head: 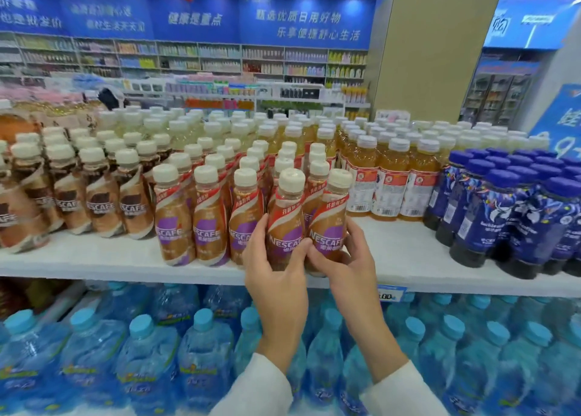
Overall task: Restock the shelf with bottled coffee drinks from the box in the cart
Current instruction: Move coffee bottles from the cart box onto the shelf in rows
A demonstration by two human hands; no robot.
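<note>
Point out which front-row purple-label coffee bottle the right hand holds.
The rightmost coffee bottle, beside the orange drinks; the right hand wraps its base. Its neighbour is in the left hand.

Coffee bottle (287,214) base behind left hand (276,268), water bottles (204,362) blurred

You have bare shelf (399,249) directly before the juice bottles (390,183). Left of them, coffee bottles (207,224) block passage; right of them, blue-capped bottles (503,220) reach the edge.
</note>
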